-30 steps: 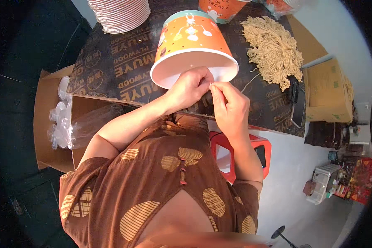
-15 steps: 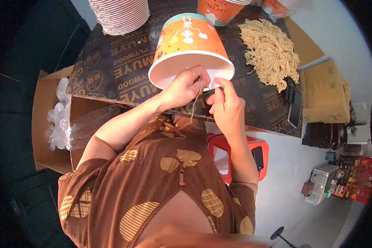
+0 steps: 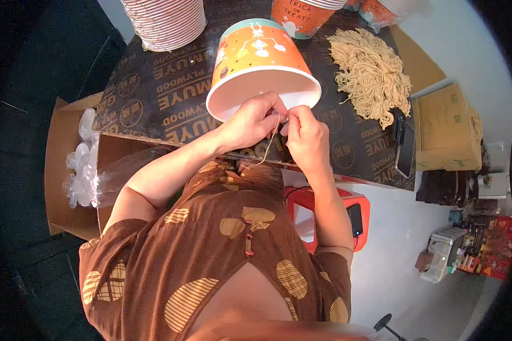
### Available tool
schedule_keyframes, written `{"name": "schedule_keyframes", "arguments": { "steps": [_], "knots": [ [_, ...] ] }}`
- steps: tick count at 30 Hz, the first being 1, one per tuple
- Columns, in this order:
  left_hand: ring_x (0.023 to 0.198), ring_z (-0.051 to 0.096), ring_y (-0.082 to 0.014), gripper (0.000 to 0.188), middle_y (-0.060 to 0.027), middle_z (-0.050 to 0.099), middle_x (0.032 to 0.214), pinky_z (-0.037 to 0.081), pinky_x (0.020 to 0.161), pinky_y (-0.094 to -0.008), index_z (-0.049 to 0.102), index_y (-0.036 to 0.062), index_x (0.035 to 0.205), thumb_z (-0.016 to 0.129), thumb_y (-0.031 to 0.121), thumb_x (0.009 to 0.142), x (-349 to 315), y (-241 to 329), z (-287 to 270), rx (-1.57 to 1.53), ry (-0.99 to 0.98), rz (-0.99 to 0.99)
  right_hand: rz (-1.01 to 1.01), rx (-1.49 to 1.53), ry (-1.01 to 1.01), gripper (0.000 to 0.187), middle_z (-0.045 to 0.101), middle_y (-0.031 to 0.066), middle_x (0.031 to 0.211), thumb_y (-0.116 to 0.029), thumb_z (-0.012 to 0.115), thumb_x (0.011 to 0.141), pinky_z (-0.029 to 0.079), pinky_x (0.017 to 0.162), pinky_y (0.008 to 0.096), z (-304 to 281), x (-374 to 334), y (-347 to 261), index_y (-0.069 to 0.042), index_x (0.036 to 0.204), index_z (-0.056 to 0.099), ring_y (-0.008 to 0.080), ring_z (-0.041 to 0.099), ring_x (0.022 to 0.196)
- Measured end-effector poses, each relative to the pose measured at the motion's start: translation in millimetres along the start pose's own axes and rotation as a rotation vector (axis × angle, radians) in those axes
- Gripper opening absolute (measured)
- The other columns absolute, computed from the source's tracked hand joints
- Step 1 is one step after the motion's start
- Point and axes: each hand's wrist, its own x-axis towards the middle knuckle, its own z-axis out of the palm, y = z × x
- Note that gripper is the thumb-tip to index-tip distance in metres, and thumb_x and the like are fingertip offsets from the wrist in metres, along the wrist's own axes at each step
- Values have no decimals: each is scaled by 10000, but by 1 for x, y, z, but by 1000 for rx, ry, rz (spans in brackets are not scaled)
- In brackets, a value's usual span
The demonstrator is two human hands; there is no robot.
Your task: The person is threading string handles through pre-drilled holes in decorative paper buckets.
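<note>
A large orange paper bucket with white figures and a teal base band lies on its side on the table, its white mouth toward me. At the near rim, my left hand is closed in a pinch on a beige string, whose loose end hangs past the table edge. My right hand is closed beside it, thumb and index fingertips together at the rim, almost touching the left fingers. What lies between the right fingertips is too small to make out.
A heap of beige strings lies on the dark plywood table. Stacked white-rimmed buckets and more orange buckets stand at the back. A phone lies at the right edge. Cardboard boxes and a red stool are nearby.
My right hand has moved left and closed its fingers into a pinch near my left fingertips. The left hand keeps the string; its loose end has swung slightly left.
</note>
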Motion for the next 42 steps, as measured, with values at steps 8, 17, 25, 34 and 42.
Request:
{"name": "schedule_keyframes", "arguments": {
  "steps": [8,17,25,34,42],
  "knots": [
    [597,529,-98,28,-43,534,774,448,524,-230,503,-9,909,495,-35,903,7,5,-10,49,-102,-85,128,168,-4,76,623,157,624,-31,546,891,499,554,423,-3,-1,0,-49,965,554,349,663,636],
    [641,543,-105,89,-55,565,818,460,550,-234,502,-21,1006,483,-24,918,9,2,-12,-19,-109,-36,59,-21,-94,209,642,187,681,-96,611,858,486,573,481,-3,0,-2,-60,1058,560,383,649,647],
    [627,556,-107,296,-65,570,780,447,530,-251,486,-60,1109,377,-112,838,9,1,-12,-205,-53,1,30,-160,-16,107,640,180,696,-68,659,829,491,571,439,4,3,-4,-49,897,578,368,651,664],
    [771,625,-260,312,-163,605,866,504,659,-355,562,-47,1101,442,-70,813,13,6,-19,638,161,313,-18,-76,-6,76,650,176,744,-77,619,848,497,600,445,-2,0,-4,-54,911,584,370,652,691],
    [828,632,-369,120,-211,617,865,496,730,-424,580,-5,894,607,83,817,22,22,-12,745,-41,13,29,-132,-67,154,667,170,787,-86,598,854,499,608,462,-18,-12,-6,-81,1003,558,378,651,704]
  ]
}}
